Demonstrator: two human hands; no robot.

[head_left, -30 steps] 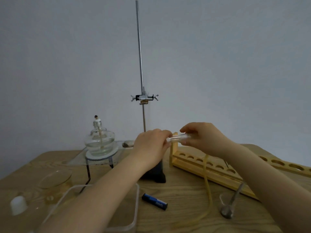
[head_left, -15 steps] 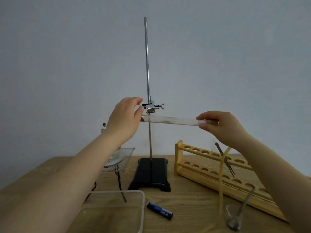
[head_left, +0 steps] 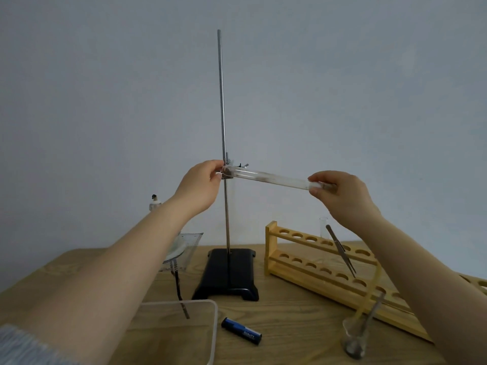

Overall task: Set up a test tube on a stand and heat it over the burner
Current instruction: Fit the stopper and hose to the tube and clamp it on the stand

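Observation:
A long glass test tube (head_left: 274, 177) lies nearly level in the air, its left end at the clamp (head_left: 233, 167) on the stand's metal rod (head_left: 222, 106). My right hand (head_left: 340, 193) pinches the tube's right end between thumb and fingers. My left hand (head_left: 200, 185) is at the clamp, fingertips curled against the tube's left end and the clamp. The stand's black base (head_left: 229, 275) sits mid-table. The alcohol burner (head_left: 154, 204) stands at the left, mostly hidden behind my left forearm.
A wooden test tube rack (head_left: 313, 262) stands to the right, with tweezers (head_left: 341, 251) leaning on it. A small beaker with a spoon (head_left: 355, 338), a yellow hose (head_left: 369, 293), a blue lighter (head_left: 241, 334) and a clear plastic tray (head_left: 200, 312) lie in front. Wire gauze on a tripod (head_left: 184, 246) stands left.
Both hands rose from table height to the clamp, carrying the tube. Its left end now sits at the clamp, and the view has tilted upward.

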